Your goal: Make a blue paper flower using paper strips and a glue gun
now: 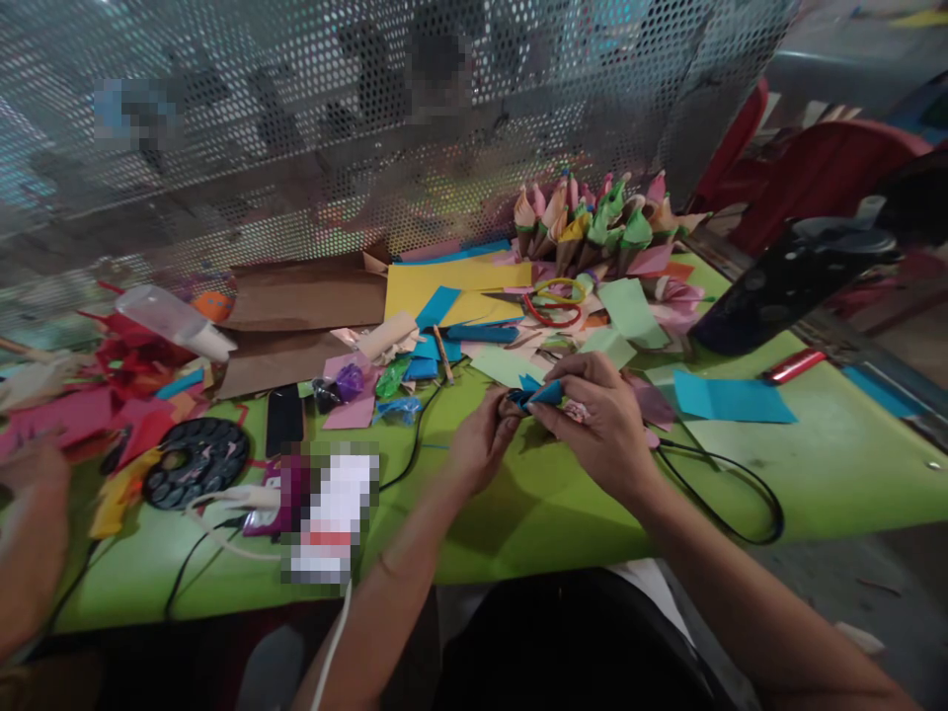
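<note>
Over the middle of the green table (511,533), my left hand (485,439) is closed around the brown lower end of a small paper cone, most of it hidden by the fingers. Blue folded paper (544,392) stands out of the cone's top. My right hand (603,420) pinches this blue paper between thumb and fingers. Scraps of pale green paper (508,365) lie just behind the hands. To the right of my right hand is a flat blue paper sheet (733,397).
Finished-looking paper cones (592,227) stand at the back. Scissors (552,308), yellow paper (451,286) and brown paper (311,296) lie nearer. A dark bottle (792,286) and red lighter-like object (796,366) are right. Left are a phone (337,518), a yellow glue gun (122,494) and another person's hand (34,513).
</note>
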Demonstrator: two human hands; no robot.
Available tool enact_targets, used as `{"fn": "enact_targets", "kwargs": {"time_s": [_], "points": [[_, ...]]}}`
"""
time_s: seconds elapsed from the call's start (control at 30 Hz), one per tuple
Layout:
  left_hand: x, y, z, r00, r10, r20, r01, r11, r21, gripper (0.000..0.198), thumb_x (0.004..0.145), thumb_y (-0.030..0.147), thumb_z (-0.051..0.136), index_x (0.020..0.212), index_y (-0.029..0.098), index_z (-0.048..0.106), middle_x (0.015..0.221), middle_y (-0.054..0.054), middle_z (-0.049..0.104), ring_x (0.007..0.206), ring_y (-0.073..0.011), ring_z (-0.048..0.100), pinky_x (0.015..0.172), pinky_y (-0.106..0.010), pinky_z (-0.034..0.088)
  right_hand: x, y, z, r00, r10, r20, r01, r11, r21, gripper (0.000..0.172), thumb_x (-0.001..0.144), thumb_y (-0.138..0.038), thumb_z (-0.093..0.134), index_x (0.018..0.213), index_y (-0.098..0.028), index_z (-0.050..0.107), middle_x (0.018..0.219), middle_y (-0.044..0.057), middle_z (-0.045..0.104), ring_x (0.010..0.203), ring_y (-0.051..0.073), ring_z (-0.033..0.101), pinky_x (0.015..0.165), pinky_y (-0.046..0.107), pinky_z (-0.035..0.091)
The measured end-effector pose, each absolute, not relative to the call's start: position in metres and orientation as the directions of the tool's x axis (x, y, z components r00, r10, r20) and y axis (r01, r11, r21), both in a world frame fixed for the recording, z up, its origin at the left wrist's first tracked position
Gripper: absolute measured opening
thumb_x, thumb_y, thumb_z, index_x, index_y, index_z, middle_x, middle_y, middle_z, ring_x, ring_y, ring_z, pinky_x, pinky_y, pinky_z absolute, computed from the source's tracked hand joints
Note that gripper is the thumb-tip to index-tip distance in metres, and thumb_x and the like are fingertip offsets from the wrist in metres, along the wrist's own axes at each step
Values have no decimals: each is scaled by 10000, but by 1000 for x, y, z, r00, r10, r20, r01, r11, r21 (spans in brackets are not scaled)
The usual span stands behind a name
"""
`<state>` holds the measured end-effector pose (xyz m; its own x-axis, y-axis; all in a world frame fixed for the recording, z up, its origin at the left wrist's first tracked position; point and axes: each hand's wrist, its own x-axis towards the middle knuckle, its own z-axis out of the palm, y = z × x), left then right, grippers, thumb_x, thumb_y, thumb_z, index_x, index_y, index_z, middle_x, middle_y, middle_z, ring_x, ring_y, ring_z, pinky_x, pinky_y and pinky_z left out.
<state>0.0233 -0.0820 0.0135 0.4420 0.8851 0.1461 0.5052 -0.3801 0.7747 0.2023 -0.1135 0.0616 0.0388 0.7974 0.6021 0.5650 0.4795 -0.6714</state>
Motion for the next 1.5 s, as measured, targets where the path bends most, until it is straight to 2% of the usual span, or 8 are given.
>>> {"fn": "enact_targets", "kwargs": {"time_s": [0.23, 0.47, 0.6, 0.73, 0.93, 1.1, 1.33, 1.5], "points": [[25, -81, 6, 429, 891, 147, 517, -376, 769, 388, 998, 453, 477, 1295, 208, 530, 1148, -96, 711, 997, -256, 692, 828, -359, 548, 197, -118, 59, 33, 777, 628, 579, 497, -646, 169, 898, -204, 636, 731, -224, 651, 904, 68, 630, 860, 236, 616, 758, 412, 507], [26, -83, 4, 434, 893, 116, 377, -297, 877, 381, 1020, 494, 440, 1264, 213, 522, 1080, -62, 699, 974, -225, 664, 849, -329, 524, 217, -108, 63, -191, 755, 628, 620, 589, -519, 20, 854, -214, 725, 839, -221, 714, 1040, 104, 683, 1001, 285, 641, 846, 460, 525], [26, -85, 6, 444, 894, 63, 382, -252, 889, 416, 1008, 509, 468, 1303, 218, 507, 1095, -58, 698, 984, -229, 652, 869, -342, 515, 224, -104, 67, -254, 769, 587, 636, 590, -497, 77, 814, -175, 763, 797, -237, 722, 1157, 99, 693, 1104, 307, 636, 923, 492, 523], [25, -86, 10, 444, 895, 25, 380, -214, 900, 465, 1000, 555, 453, 1311, 212, 500, 1085, -60, 687, 1002, -238, 642, 893, -352, 503, 221, -105, 64, -256, 771, 583, 619, 595, -513, 82, 852, -173, 732, 812, -245, 731, 1204, 94, 694, 1121, 303, 634, 933, 503, 525], [25, -86, 8, 448, 894, 22, 359, -202, 911, 486, 999, 578, 441, 1307, 209, 513, 1124, -72, 680, 1039, -252, 635, 939, -384, 501, 219, -104, 56, -238, 761, 603, 605, 602, -521, 74, 885, -187, 700, 835, -237, 721, 1187, 101, 706, 1092, 294, 639, 895, 485, 536], [26, -85, 10, 474, 880, 37, 248, -174, 953, 545, 985, 617, 450, 1331, 202, 525, 1227, -84, 662, 1156, -264, 600, 1017, -386, 482, 224, -102, 61, -286, 773, 566, 596, 606, -527, 93, 823, -176, 755, 883, -241, 727, 1210, 99, 706, 1138, 311, 640, 948, 510, 521], [21, -85, 8, 509, 860, -23, 216, -102, 971, 578, 945, 676, 485, 1257, 196, 556, 1149, -72, 637, 1109, -257, 580, 1010, -393, 476, 223, -101, 65, -343, 786, 514, 645, 595, -480, 90, 835, -141, 737, 819, -223, 704, 1206, 95, 720, 1155, 322, 628, 963, 521, 500], [19, -80, 3, 520, 854, 1, 156, -96, 983, 621, 902, 699, 549, 1264, 195, 556, 1213, -91, 624, 1205, -281, 554, 1065, -410, 464, 223, -101, 65, -361, 773, 521, 640, 612, -465, 120, 828, -176, 773, 913, -229, 709, 1246, 99, 709, 1159, 325, 631, 949, 508, 508]]}}
